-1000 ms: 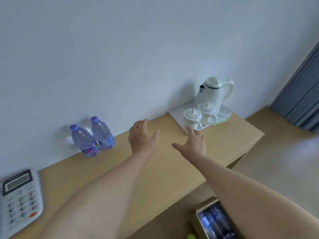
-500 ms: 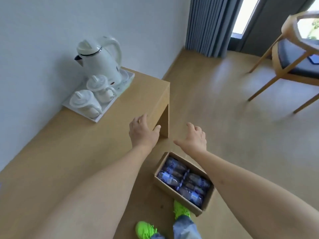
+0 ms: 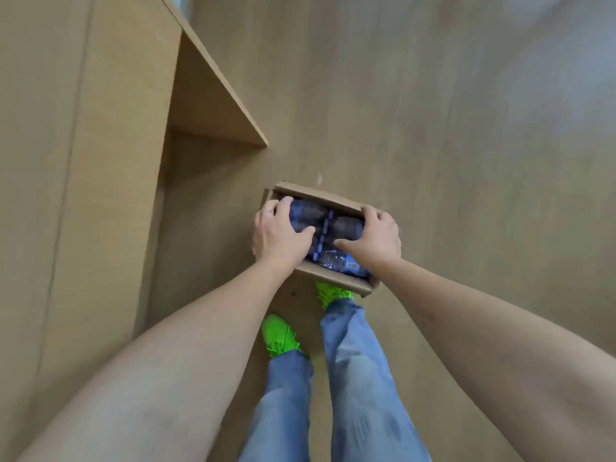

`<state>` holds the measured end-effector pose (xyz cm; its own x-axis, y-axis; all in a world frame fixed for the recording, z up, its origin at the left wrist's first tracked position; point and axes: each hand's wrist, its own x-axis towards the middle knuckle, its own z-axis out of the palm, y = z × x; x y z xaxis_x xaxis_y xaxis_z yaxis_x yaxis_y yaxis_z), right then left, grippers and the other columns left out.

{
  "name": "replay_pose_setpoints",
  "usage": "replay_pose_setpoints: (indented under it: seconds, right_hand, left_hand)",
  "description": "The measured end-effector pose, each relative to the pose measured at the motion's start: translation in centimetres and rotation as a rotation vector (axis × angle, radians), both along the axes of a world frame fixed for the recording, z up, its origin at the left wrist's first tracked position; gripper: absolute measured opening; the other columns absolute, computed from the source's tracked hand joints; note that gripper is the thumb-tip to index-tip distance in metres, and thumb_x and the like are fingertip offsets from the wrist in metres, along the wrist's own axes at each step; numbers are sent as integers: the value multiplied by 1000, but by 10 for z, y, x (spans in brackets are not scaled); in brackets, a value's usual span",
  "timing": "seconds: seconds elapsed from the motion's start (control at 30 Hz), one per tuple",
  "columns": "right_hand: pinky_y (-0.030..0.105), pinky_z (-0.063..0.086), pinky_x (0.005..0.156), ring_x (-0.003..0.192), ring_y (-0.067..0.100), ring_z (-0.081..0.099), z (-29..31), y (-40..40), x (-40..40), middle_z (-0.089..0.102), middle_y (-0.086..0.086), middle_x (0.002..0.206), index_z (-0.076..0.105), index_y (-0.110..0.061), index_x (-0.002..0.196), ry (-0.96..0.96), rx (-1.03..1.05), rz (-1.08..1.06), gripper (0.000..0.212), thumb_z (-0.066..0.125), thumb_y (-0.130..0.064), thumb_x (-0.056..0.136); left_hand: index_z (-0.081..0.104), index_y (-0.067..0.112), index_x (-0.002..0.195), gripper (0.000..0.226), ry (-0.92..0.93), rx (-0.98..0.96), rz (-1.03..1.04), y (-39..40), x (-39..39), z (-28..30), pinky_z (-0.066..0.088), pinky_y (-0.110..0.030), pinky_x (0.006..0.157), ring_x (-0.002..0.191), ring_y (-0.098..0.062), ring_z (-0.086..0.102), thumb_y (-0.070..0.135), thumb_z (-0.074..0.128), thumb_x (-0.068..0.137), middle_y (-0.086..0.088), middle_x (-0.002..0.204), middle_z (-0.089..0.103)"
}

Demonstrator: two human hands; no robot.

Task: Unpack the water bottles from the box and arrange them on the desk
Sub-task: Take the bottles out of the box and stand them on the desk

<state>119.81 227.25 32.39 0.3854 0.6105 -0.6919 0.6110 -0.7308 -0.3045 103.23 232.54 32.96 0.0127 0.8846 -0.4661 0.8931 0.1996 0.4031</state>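
Left hand (image 3: 278,233) and right hand (image 3: 373,240) curling around water bottles (image 3: 328,228) inside box (image 3: 333,281). Advice: gripping bottle bodies firmly, lifting straight above box.

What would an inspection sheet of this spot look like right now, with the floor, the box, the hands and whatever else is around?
Surface: wooden desk at left, nothing seen on the part in view; the wooden floor carries the box.
Job's things: open cardboard box on the floor beside the desk, water bottles lying inside.
Clutter: nothing seen.
Hands: left hand and right hand both reach into the box, fingers curled over bottles; none lifted yet.
Cables: nothing seen.
Surroundings: the person's green shoes and blue jeans stand just behind the box.
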Motion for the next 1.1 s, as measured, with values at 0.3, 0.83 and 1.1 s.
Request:
replay_pose_setpoints:
  seconds: [0.3,0.83,1.1]
  right_hand:
    - [42,43,95,118,31,44,-195,-46,-13,46,8,131,35,-25,141,20,-179,60,76,73,-36,76]
    - [59,37,92,118,40,38,-383,-77,-36,41,17,129,47,-16,121,-167,-177,615,47,58,-6,76]
    - [53,42,83,111,37,41,-388,-72,-36,44,17,123,51,-13,116,-189,-130,688,42,63,-10,76]
  left_hand:
    - [42,27,140,72,60,-202,-95,-26,-16,-196,32,-32,104,128,-21,37,39,72,75,1,138,42]
    - [37,29,140,78,342,-274,-786,-17,-49,-375,22,-58,110,126,-32,32,8,61,70,-6,140,36]
    - [39,22,134,69,403,-246,-852,-12,-43,-387,23,-69,106,121,-39,35,-2,58,73,-8,135,37]
